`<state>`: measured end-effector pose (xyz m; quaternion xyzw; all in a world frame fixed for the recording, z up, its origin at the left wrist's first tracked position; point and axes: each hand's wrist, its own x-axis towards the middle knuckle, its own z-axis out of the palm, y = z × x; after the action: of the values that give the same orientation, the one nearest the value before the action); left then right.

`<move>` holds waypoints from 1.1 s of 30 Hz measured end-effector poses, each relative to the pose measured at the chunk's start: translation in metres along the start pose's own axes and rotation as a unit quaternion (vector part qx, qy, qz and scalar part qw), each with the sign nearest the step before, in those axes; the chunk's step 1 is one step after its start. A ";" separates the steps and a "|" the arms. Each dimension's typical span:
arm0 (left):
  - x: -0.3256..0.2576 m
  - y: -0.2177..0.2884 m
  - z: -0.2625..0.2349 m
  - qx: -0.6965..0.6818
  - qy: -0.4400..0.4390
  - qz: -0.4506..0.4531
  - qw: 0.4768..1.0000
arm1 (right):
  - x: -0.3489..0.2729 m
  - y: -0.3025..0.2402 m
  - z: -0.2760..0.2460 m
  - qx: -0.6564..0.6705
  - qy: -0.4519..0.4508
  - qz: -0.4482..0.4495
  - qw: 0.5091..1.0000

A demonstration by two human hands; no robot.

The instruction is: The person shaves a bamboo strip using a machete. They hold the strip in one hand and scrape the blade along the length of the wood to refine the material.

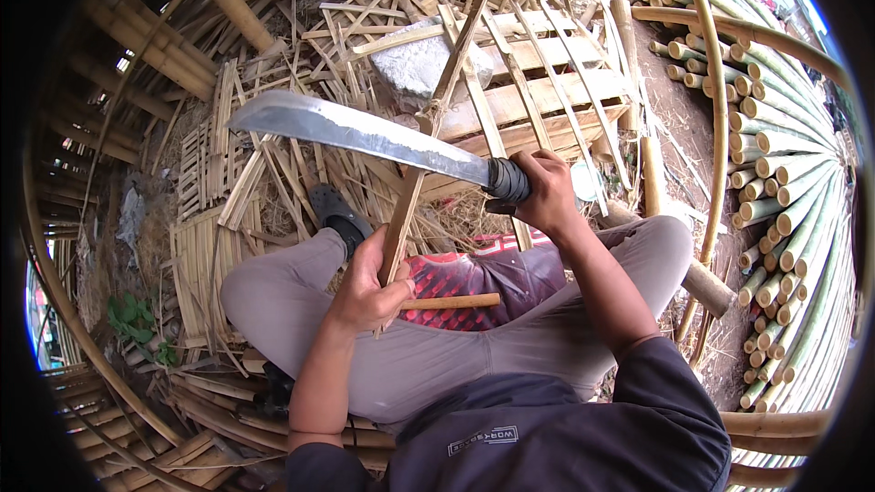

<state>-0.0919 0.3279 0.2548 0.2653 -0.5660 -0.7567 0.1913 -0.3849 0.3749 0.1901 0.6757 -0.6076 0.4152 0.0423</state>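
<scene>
My right hand (547, 193) is wrapped round the black-bound handle of a machete (365, 141). Its broad steel blade points to the left, crossing over a long bamboo strip (398, 228); whether the two touch I cannot tell. Closed on the lower end of that strip is my left hand (369, 287), low over my lap. The strip slants up and away past a knot-like rough spot. A short bamboo stick (453, 302) juts out to the right beside my left fingers; whether they hold it too is hidden. Beneath lies a red and dark patterned cloth (456, 275) between my legs.
Ahead are a pale stone block (410, 64) and split bamboo slats (556, 96). Bamboo scraps (273, 164) litter the ground at left. Cut bamboo poles (784, 164) are stacked at right, behind a bent pole (718, 128). A thick bamboo piece (706, 287) lies by my right knee.
</scene>
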 end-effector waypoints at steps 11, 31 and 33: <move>-0.001 0.000 -0.001 0.127 0.055 0.021 0.990 | 0.010 0.000 -0.005 -0.042 0.042 0.107 0.992; -0.005 -0.011 0.005 0.230 0.065 0.181 0.954 | 0.004 -0.016 -0.017 0.034 0.120 0.016 0.992; -0.002 -0.012 0.014 0.156 0.040 0.174 0.971 | 0.003 -0.014 -0.020 0.010 0.131 -0.011 0.991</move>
<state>-0.0991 0.3427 0.2467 0.2190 -0.7063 -0.6030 0.2992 -0.3835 0.3869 0.2112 0.6227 -0.5850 0.5057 0.1194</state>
